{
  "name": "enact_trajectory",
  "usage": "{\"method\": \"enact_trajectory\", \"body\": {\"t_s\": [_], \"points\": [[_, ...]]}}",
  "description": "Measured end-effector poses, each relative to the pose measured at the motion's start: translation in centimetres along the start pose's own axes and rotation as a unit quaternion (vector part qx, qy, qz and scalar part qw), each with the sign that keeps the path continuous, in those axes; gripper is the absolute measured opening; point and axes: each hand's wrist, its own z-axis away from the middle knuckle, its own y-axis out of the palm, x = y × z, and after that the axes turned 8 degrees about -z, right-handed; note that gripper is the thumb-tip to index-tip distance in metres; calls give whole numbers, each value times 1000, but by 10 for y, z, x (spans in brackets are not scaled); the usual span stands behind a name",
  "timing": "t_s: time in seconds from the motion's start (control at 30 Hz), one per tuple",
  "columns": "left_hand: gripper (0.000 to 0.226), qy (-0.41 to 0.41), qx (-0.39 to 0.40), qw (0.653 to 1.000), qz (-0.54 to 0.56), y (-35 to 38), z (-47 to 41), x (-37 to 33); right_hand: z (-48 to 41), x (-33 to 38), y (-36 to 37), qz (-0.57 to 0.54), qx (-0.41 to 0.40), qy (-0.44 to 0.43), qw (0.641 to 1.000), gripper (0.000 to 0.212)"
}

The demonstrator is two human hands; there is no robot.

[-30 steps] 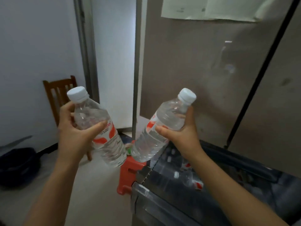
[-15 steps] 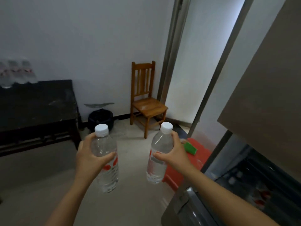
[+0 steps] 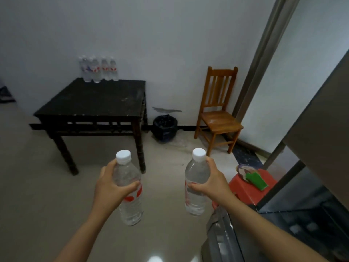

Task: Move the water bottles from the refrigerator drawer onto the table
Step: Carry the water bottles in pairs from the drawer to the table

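Observation:
My left hand (image 3: 109, 188) grips a clear water bottle (image 3: 130, 205) with a white cap and red label, held upright over the floor. My right hand (image 3: 213, 181) grips a second, similar bottle (image 3: 195, 199), also upright. Ahead to the left stands a black wooden table (image 3: 94, 103). Several water bottles (image 3: 99, 69) stand in a row at its back edge against the wall. The open refrigerator drawer (image 3: 306, 224) lies at the lower right, its contents dark and blurred.
A wooden chair (image 3: 219, 118) stands by the wall, right of the table. A black bin (image 3: 164, 127) sits between them. A red stool (image 3: 251, 188) with a green item is beside the refrigerator. The refrigerator door (image 3: 324, 114) fills the right side.
The view has swung left, away from the refrigerator, and the table is now in full sight. Both bottles stay in my hands and have gone from tilted to upright.

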Motion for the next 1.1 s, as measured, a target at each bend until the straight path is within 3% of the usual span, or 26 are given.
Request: {"method": "enact_trajectory", "body": {"t_s": [0.23,0.57,0.83,1.0,1.1], "points": [[74,-70,-106,992,-12,-54,49,14,5,21,48,11,99,-46,994,80],[78,-159,-270,948,-54,-179,91,73,-2,85,168,-4,221,-125,967,78],[71,-185,-302,933,-69,-290,107,155,7,146,289,8,253,-141,957,77],[85,-196,-287,934,-82,-362,110,206,22,187,371,-2,267,-144,953,77],[79,-200,-290,932,-87,-385,110,227,27,200,402,-10,277,-136,951,73]]}}
